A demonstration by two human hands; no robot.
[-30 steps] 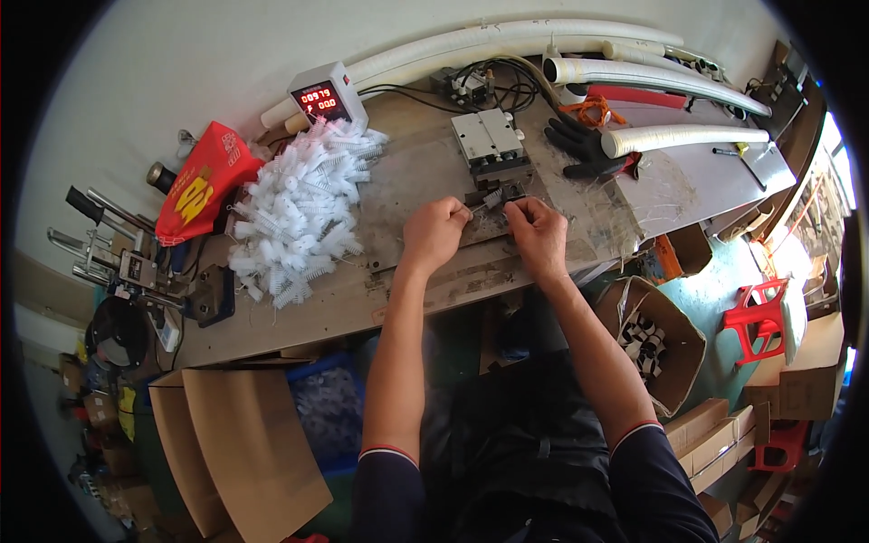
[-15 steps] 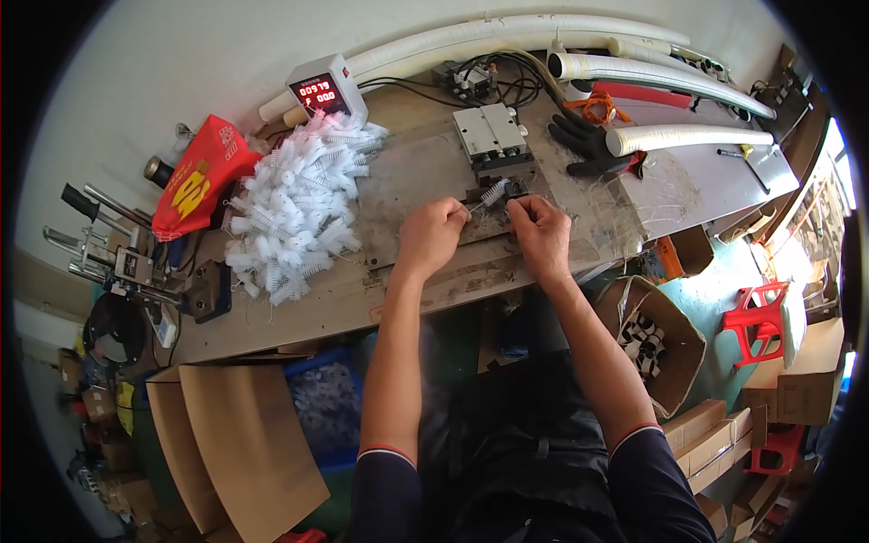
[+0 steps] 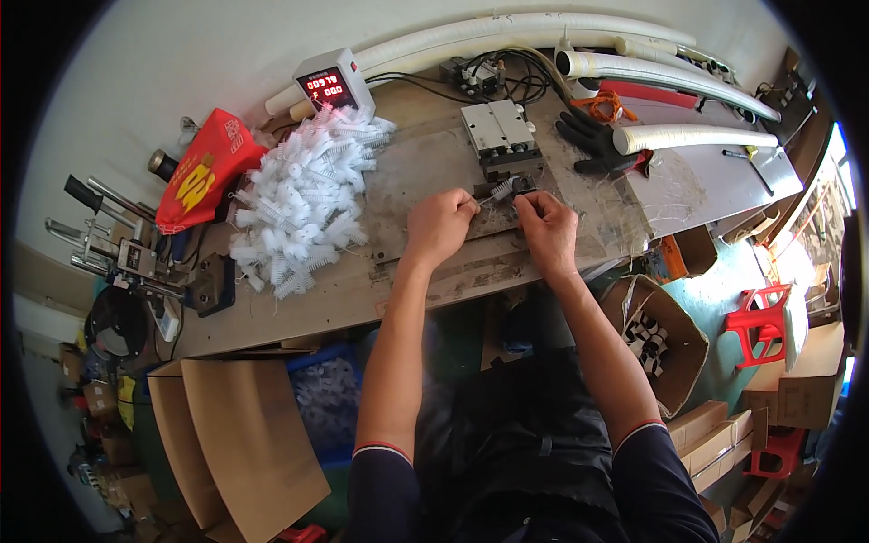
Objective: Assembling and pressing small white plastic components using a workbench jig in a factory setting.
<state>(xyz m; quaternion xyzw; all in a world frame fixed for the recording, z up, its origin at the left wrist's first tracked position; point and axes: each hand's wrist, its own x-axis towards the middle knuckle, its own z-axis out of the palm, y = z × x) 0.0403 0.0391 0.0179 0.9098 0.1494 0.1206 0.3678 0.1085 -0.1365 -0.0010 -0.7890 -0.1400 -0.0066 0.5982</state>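
Observation:
At the front of a small bench fixture, a white coil-bristled brush lies at a slant between my hands. My left hand is closed in a pinch at the brush's lower left end, where a thin stem runs toward the fingertips. Thumb and fingers of my right hand press together beside a small black part of the fixture; what they grip, if anything, is hidden. To the left rises a large heap of similar white brushes.
Behind the heap stands a counter box with a lit red display, beside a red bag. A black glove and white tubes lie at right. Cardboard boxes and a blue crate sit below the table edge.
The whole view has shifted slightly. My left hand has come a little forward and closer to the brush; my right hand keeps its pinch by the black part.

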